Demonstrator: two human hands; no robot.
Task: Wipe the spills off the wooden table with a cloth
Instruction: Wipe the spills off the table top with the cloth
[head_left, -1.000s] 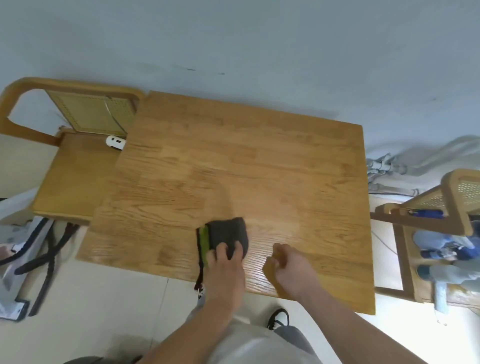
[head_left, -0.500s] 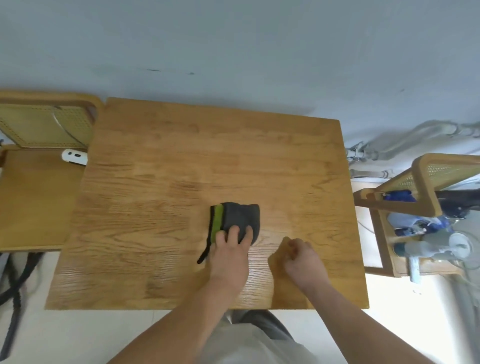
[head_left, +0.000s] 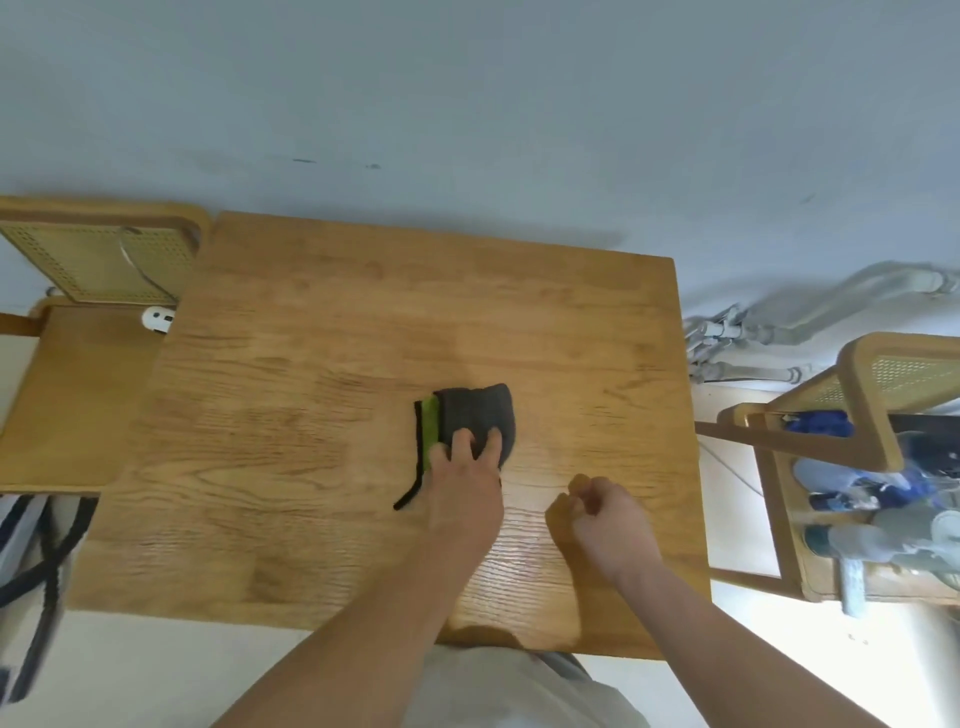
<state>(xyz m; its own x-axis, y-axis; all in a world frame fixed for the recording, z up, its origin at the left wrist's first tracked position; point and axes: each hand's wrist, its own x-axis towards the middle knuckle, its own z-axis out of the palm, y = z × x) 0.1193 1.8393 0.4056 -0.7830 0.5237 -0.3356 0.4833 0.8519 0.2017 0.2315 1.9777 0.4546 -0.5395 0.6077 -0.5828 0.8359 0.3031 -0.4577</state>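
Your right hand (head_left: 608, 512) rests on the near right part of the wooden table (head_left: 311, 441) as a loose fist, fingers curled in and holding nothing, just beside your left hand (head_left: 464, 480), which lies palm down with its fingertips (head_left: 462, 441) pressed flat on the near edge of the cloth (head_left: 475, 418). That cloth, dark grey with a green strip and a black strap trailing toward you, sits bunched near the table's centre. Farther off, a cane-backed chair (head_left: 98, 260) stands at the left, and another chair (head_left: 878, 395) at the right carries blurred blue and grey items.
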